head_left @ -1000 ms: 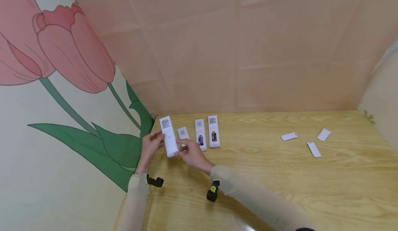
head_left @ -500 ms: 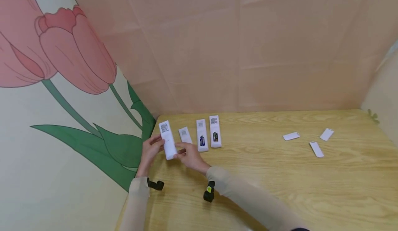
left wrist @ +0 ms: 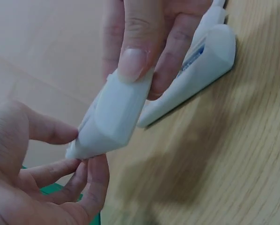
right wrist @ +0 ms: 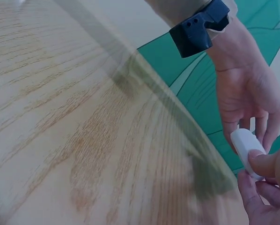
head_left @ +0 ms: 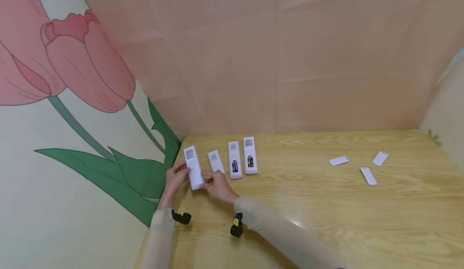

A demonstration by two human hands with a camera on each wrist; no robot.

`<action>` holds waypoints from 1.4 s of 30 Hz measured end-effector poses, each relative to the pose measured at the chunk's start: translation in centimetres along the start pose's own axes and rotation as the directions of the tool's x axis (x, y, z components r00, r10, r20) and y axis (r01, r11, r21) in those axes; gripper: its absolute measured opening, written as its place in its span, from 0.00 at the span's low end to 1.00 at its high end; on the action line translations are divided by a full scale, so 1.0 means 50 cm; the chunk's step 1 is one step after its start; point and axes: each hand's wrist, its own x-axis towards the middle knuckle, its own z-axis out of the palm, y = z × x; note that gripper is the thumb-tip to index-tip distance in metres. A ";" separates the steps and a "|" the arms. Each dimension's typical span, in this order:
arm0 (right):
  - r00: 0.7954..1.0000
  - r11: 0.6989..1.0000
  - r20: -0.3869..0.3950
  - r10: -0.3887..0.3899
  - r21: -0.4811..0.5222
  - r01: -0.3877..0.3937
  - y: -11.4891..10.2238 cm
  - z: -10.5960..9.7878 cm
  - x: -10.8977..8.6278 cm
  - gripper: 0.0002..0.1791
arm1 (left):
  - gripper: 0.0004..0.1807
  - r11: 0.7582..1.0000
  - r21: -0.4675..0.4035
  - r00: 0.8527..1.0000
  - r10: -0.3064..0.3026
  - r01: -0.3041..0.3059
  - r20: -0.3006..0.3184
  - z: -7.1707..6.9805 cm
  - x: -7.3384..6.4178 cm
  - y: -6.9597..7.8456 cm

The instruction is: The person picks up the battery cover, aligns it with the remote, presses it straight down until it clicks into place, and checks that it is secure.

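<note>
Both hands hold a white remote control (head_left: 193, 168) above the left end of the table, its printed back turned up and its battery cover on. My left hand (head_left: 175, 180) pinches its left edge between thumb and fingers. At the near end, my right hand (head_left: 219, 186) grips its right side; the left wrist view shows the right thumb pressed on the remote's end (left wrist: 114, 110). Just right of it lies a shorter white remote (head_left: 215, 160), its near end partly hidden by the right hand. Two more remotes (head_left: 233, 150) (head_left: 249, 143) lie beside that one with batteries showing in uncovered compartments.
Three loose white battery covers (head_left: 338, 160) (head_left: 380, 158) (head_left: 368, 176) lie on the right part of the wooden table (head_left: 301, 196). A tulip-printed wall covering (head_left: 90, 204) borders the left edge, and a pinkish cloth (head_left: 290, 79) hangs behind the table.
The held remote and both hands have moved a little lower and nearer to me. Its grip between the two hands looks the same, and the remotes and covers on the table stay put.
</note>
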 end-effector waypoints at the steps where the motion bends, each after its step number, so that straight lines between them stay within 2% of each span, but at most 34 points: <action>1: 1.000 1.000 0.004 0.010 -0.006 -0.009 0.003 0.002 0.001 0.28 | 0.28 1.000 0.008 1.000 -0.001 0.001 0.001 0.000 0.001 -0.003; 6: 0.999 0.999 0.013 0.030 -0.039 -0.030 0.013 0.010 0.004 0.27 | 0.28 0.999 0.052 1.000 -0.001 0.001 0.000 0.001 0.007 -0.016; 15: 0.999 0.999 0.034 0.006 -0.054 -0.004 0.021 0.016 0.005 0.26 | 0.26 0.990 0.143 0.999 0.016 -0.012 -0.029 0.003 0.011 -0.038; 24: 0.999 0.996 0.028 0.024 -0.081 -0.022 0.025 0.017 0.013 0.25 | 0.26 0.992 0.129 1.000 0.018 -0.015 -0.022 0.008 0.022 -0.048; 28: 0.999 0.995 0.040 0.028 -0.098 -0.023 0.024 0.022 0.015 0.25 | 0.24 0.990 0.141 1.000 0.003 0.001 -0.027 0.005 0.022 -0.051; 34: 1.000 0.991 0.026 0.013 -0.133 -0.009 0.017 0.024 0.020 0.24 | 0.23 0.987 0.162 0.999 0.011 -0.005 -0.031 0.005 0.024 -0.049; 42: 0.998 0.984 0.047 0.051 -0.172 -0.042 0.018 0.022 0.018 0.24 | 0.23 0.983 0.184 0.999 0.003 0.003 -0.032 0.012 0.028 -0.056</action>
